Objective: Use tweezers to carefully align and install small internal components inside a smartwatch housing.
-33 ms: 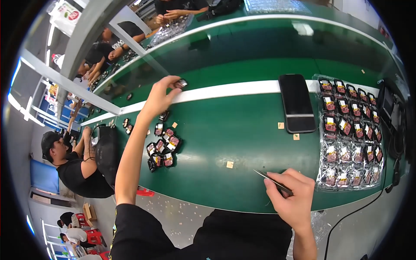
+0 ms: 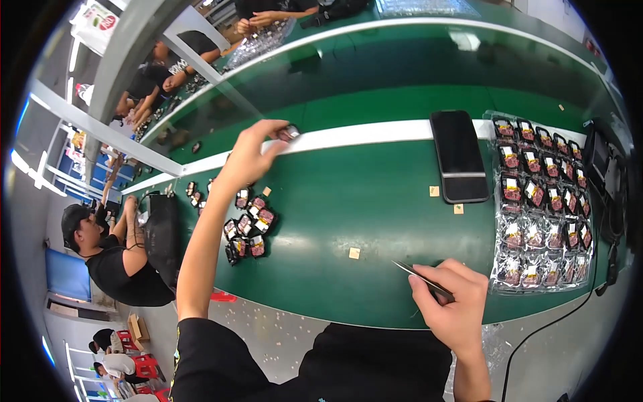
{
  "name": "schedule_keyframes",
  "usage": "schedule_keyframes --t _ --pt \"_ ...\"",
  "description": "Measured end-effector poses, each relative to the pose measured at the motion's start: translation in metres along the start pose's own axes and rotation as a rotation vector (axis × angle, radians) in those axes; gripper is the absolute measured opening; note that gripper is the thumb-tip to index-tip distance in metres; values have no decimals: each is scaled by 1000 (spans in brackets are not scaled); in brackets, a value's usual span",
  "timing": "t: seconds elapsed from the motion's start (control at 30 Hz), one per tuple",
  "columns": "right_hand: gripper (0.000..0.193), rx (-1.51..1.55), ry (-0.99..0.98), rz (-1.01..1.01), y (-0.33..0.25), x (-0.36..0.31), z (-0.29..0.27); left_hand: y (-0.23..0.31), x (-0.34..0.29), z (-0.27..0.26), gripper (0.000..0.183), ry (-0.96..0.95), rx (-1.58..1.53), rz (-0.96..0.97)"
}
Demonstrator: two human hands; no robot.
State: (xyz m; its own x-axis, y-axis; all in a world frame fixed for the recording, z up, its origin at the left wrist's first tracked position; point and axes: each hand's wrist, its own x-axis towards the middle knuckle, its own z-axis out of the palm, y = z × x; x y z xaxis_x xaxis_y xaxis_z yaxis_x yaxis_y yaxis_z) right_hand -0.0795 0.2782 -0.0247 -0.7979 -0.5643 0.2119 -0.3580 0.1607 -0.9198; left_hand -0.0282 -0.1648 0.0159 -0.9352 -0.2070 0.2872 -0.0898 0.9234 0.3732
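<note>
Worktop [image 2: 321, 194], centre: plain green. Rail [image 2: 368, 135], upper centre: white. Phone [image 2: 457, 147], upper right: black, one pale crosswise band. Packs [image 2: 265, 218], left of centre: black, patched red, white and yellow. Tweezers [image 2: 406, 269], lower right: dark grey, silvery tip. Stools [image 2: 145, 366], lower left: red.

Strip lights [image 2: 73, 56] glow, and red stools [image 2: 145, 366] stand on grey floor [image 2: 562, 342].

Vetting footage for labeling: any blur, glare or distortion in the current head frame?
Head view: the small item at the left hand looks smeared, while the pointed tool in the right hand is sharper; head view: glints across the clear plastic tray; head view: fisheye bends the green table's edges, corners go black.
</note>
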Motion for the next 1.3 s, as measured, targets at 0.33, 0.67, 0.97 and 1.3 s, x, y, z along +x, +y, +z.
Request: schedule_keyframes --t 0.33,0.67,0.97,1.3 --pt "22 -4 -27 -15 -5 6 0 153 -53 26 74 -341 -7 235" --pt "25 -50 -19 -31 -5 5 -3 133 -56 45 59 -319 -199 295" --pt "26 -42 -33 -14 -6 7 -5 144 -67 52 56 -361 -306 308" --pt "20 -116 -95 -108 -1 15 3 147 -67 64 64 -384 -355 336"
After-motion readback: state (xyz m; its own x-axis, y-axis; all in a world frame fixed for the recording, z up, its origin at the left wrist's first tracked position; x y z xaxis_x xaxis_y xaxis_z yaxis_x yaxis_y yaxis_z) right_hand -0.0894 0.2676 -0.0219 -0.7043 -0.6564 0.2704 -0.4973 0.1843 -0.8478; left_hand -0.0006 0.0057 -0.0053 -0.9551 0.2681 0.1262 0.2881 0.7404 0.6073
